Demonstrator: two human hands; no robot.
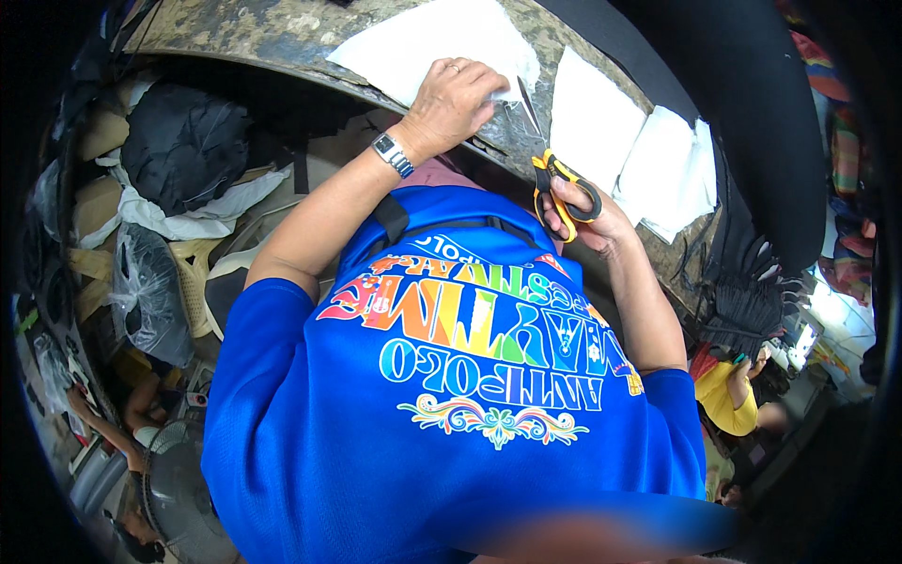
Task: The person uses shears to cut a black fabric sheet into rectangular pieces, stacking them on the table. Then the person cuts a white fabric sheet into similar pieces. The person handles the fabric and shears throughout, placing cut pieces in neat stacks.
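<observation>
My left hand (pixel 456 105), with a ring and a wristwatch, is at the near edge of a white cloth sheet (pixel 442 42) on the worktable. Its fingers are bent and closed on the cloth's right side; the fingertips are partly hidden. Scissors (pixel 547 179) with yellow and black handles are in my right hand (pixel 592 216), fingers through the loops. Their blades point away from me, beside the left fingertips and the frayed cloth edge. To the right lie another white sheet (pixel 592 117) and a folded white stack (pixel 669 174).
The worn worktable (pixel 254 38) curves across the top. Black fabric (pixel 742 94) drapes along its right side, above a bundle of black straps (pixel 747 305). At left are a black cloth bundle (pixel 183 141), a plastic bag (pixel 150 291) and a fan (pixel 183 489). Other people sit nearby.
</observation>
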